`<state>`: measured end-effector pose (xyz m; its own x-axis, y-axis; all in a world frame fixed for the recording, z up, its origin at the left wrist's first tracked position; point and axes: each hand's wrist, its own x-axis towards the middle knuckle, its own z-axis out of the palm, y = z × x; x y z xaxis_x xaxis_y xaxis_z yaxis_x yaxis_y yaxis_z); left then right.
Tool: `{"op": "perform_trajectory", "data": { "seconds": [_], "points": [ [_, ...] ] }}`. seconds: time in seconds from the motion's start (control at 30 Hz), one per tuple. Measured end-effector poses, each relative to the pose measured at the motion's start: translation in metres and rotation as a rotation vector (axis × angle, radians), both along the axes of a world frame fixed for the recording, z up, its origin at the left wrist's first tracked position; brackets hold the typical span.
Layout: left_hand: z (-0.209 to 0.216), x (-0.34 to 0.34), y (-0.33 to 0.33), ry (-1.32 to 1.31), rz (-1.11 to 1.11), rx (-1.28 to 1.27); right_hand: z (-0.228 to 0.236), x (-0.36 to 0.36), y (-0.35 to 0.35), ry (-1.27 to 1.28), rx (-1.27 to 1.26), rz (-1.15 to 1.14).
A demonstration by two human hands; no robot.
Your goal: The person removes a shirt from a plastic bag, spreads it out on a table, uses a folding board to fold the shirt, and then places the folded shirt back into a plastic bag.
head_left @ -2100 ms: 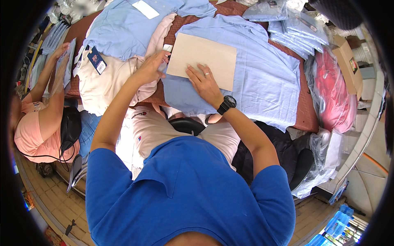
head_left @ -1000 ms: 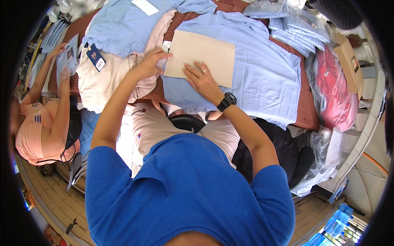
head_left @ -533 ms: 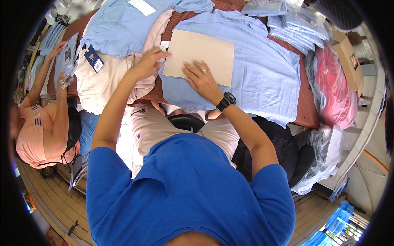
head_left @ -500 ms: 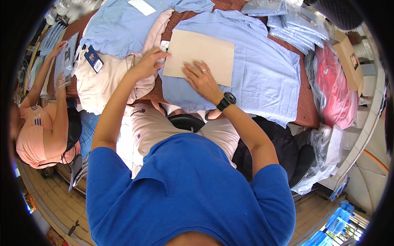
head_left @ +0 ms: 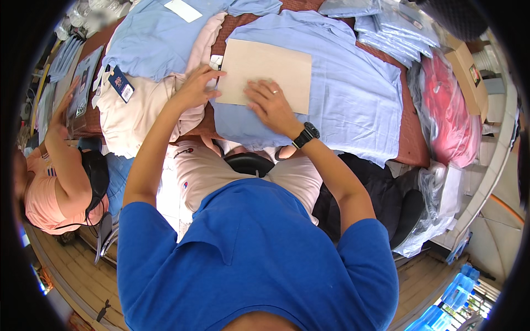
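Observation:
A tan cardboard sheet (head_left: 281, 60) lies on a light blue garment (head_left: 353, 99) spread over the table. My right hand (head_left: 271, 107), a black watch on its wrist, rests on the sheet's lower middle with the fingers slightly bent. At the sheet's left edge is my left hand (head_left: 196, 88), its index finger and thumb apart and pointing at the edge, with nothing visible between them. A small white label (head_left: 216, 62) shows just beside that edge, above the index finger. Whether the left fingertips touch the sheet I cannot tell.
To the left lie cream garments (head_left: 132, 124) with a dark hang tag (head_left: 121, 84), under another light blue garment (head_left: 149, 44). Bagged blue garments (head_left: 395, 33) are stacked at the far right, near a pink bagged bundle (head_left: 450, 110) and a cardboard box (head_left: 469, 74). A co-worker (head_left: 66, 176) sits at left.
My right hand's fingers have shifted slightly on the sheet, and my left hand stays at its edge. The co-worker's arm at left has moved, and the packet that was held up there is lower.

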<state>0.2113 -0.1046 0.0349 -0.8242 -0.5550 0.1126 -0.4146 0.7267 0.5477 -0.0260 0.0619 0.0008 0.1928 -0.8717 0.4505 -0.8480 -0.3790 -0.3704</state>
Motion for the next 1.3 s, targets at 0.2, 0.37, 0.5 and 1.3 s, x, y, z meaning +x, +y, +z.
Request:
{"op": "perform_trajectory", "data": {
  "seconds": [0.2, 0.37, 0.5, 1.3],
  "points": [
    [0.006, 0.002, 0.006, -0.059, -0.013, -0.019, 0.018, -0.05, 0.01, 0.103, 0.025, -0.227],
    [0.008, -0.001, 0.009, -0.092, -0.01, -0.044, 0.007, -0.078, 0.02, 0.185, 0.068, -0.264],
    [0.006, 0.0, 0.011, -0.083, -0.015, -0.063, -0.003, -0.085, 0.021, 0.144, 0.086, -0.253],
    [0.006, 0.0, 0.007, -0.065, -0.035, -0.026, 0.007, -0.109, 0.014, 0.087, 0.159, -0.123]
  ]
}}
